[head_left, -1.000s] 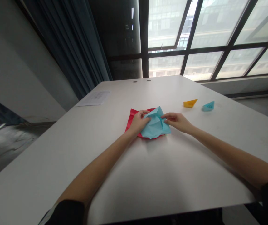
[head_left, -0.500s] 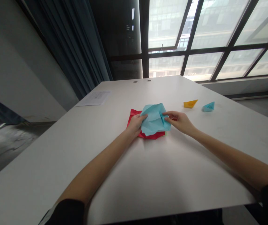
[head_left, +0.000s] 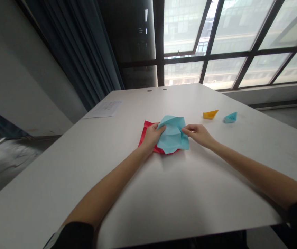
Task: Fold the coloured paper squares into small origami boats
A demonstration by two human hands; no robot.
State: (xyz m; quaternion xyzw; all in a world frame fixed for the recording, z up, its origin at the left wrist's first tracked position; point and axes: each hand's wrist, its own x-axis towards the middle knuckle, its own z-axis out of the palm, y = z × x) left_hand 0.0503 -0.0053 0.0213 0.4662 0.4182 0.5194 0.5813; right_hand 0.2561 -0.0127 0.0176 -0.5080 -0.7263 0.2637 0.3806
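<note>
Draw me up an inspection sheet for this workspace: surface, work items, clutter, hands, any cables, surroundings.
Surface: white table, two small dark spots near its far edge.
Work items: creased light blue paper, partly covering red paper.
Clutter: yellow folded paper and blue folded paper to the right; printed sheet, text unreadable, far left.
Hands: left hand grips the light blue paper's left side, thumb on top; right hand pinches its right edge.
Cables: nothing seen on the table; far right floor too blurred to tell.
Surroundings: dark blue curtain left, windows ahead and right.
</note>
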